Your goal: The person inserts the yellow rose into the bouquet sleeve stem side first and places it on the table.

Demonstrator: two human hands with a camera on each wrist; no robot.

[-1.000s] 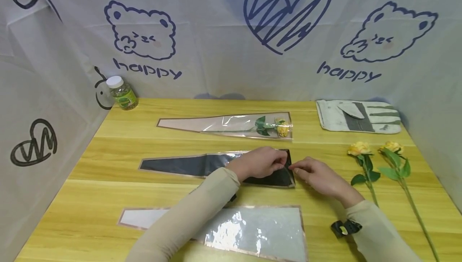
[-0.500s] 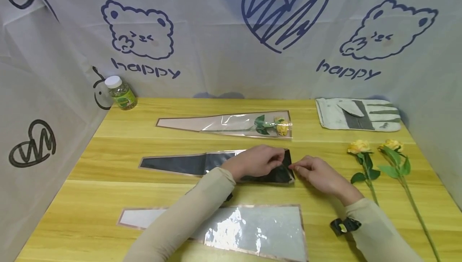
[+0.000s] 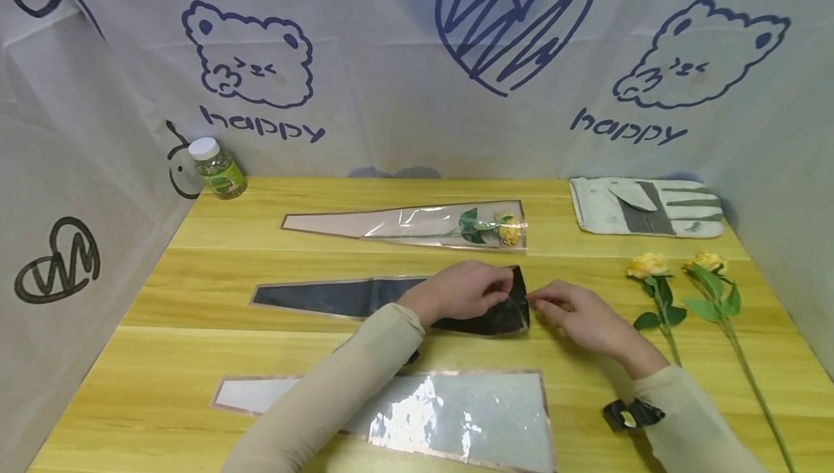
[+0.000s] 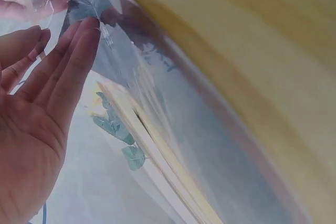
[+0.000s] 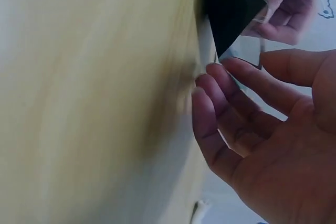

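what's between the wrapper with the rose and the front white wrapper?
Black wrapper, table showing on both sides. Left hand over it, forearm across the near gap; right hand at its wide end. Seen in the head view.

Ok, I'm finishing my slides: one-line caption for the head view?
Left grip and right grip hold a black wrapper by its wide end; a wrapped yellow flower lies beyond.

Black wrapper (image 3: pixel 326 298) glossy plastic; tabletop (image 3: pixel 163 357) smooth wood-grain; backdrop (image 3: pixel 391 111) matt cloth

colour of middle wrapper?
The middle wrapper is black, edged in pinkish brown; it shows best in the head view.
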